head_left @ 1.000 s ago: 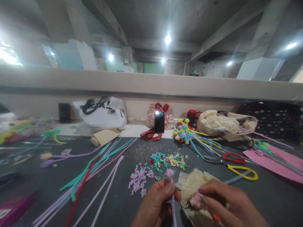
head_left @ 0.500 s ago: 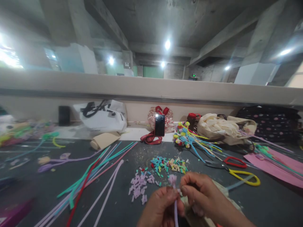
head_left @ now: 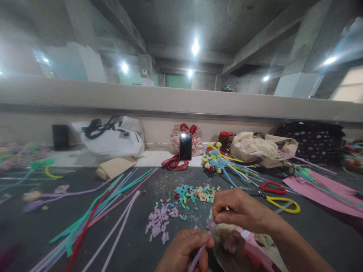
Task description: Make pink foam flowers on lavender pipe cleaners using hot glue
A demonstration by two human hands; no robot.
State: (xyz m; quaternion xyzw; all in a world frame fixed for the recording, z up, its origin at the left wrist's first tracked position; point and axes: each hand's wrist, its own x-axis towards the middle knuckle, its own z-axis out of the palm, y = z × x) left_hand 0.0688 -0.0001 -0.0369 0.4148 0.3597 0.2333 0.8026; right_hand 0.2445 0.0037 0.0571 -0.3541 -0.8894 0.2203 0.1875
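My left hand (head_left: 185,249) pinches a lilac fuzzy stem (head_left: 197,257), like a pipe cleaner, low in front of me. The stem's lilac tuft (head_left: 211,226) shows just above my left fingertips, partly blurred. Just beyond and to the right, my right hand (head_left: 241,209) is closed, its curled fingers bunched close above the tuft. Whatever sits inside that grip is hidden. A heap of short lilac pieces (head_left: 159,223) lies left of the hands. Farther off is a mixed heap of small blue, yellow, peach and red pieces (head_left: 195,193).
Long coloured stems (head_left: 93,215) spread across the left. Scissors with red and yellow handles (head_left: 265,194) lie right, beside pink paper (head_left: 317,194). A phone (head_left: 185,146) stands at the back, near a bunch of fuzzy flowers (head_left: 215,158). Below my right arm lies a pink object (head_left: 252,243).
The right hand has risen slightly and the left has dropped lower, tilting the stem. A pink object now shows under the right arm. The view has turned a little to the right.
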